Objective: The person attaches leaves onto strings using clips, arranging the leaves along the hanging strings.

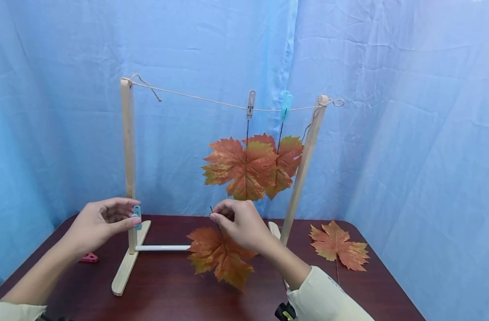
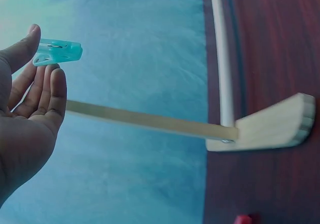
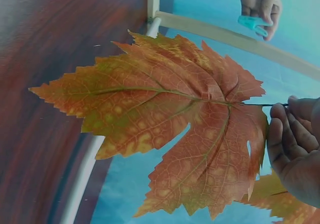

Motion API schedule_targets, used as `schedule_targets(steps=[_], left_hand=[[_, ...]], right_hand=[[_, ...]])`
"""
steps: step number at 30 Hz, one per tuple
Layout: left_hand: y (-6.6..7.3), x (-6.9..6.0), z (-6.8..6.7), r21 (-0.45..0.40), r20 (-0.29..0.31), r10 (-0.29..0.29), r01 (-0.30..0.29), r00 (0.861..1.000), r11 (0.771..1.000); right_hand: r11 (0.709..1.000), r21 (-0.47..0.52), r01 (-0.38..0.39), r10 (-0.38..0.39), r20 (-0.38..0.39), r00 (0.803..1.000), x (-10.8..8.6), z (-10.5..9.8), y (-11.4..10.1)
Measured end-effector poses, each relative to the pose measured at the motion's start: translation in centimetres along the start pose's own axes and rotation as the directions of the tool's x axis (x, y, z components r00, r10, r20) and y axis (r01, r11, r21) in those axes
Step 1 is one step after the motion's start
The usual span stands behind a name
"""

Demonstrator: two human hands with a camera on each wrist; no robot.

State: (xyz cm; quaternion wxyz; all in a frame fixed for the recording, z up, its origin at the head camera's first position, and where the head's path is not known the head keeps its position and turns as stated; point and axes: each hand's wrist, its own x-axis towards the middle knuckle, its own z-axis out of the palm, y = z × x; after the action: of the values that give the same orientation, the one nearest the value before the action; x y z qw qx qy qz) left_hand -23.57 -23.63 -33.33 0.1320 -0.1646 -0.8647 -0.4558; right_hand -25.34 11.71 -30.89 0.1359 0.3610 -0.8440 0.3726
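Between thumb and fingertips, my left hand [image 1: 97, 223] pinches a light-blue clothespin [image 1: 137, 217] beside the left wooden post [image 1: 128, 142]. My right hand [image 1: 242, 223] pinches the thin dark stem of an orange maple leaf [image 3: 200, 98], whose blade hangs below the fingers. Above it, two more leaves hang from a string [image 1: 196, 96]: the front leaf [image 1: 244, 167] by a clear clothespin [image 1: 250, 104], the rear leaf [image 1: 288, 162] by a turquoise clothespin [image 1: 286, 106]. The front leaf partly covers the rear one.
Another maple leaf [image 1: 337, 245] lies on the dark red table [image 1: 168, 290] at the right. A red clothespin [image 1: 89, 258] lies at the left, partly behind my forearm. The right post [image 1: 304, 169] and a white crossbar [image 1: 164, 248] complete the frame; blue curtains [image 1: 88, 44] surround it.
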Motion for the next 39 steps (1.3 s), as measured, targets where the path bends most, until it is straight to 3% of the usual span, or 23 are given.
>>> schedule_targets(steps=[10, 19, 29, 39], left_hand=[[2.8, 2.8, 0.1, 0.042, 0.023, 0.048, -0.049, 0.999, 0.998], [5.4, 4.8, 0.1, 0.029, 0.048, 0.105, -0.106, 0.993, 0.994], [7.3, 6.5, -0.1, 0.075, 0.014, 0.21, -0.21, 0.978, 0.975], [10.0, 7.5, -0.8, 0.11, -0.022, 0.245, -0.242, 0.969, 0.964]], right_hand=[[1.0, -0.005, 0.013, -0.013, -0.05, 0.999, 2.0, -0.7, -1.5], [0.998, -0.036, 0.042, -0.045, -0.087, 0.995, 3.7, -1.2, -2.5], [0.997, -0.025, 0.07, -0.072, -0.12, 0.99, 5.0, -1.5, -3.6], [0.997, 0.011, 0.074, -0.072, -0.149, 0.986, 6.2, -2.1, -4.4]])
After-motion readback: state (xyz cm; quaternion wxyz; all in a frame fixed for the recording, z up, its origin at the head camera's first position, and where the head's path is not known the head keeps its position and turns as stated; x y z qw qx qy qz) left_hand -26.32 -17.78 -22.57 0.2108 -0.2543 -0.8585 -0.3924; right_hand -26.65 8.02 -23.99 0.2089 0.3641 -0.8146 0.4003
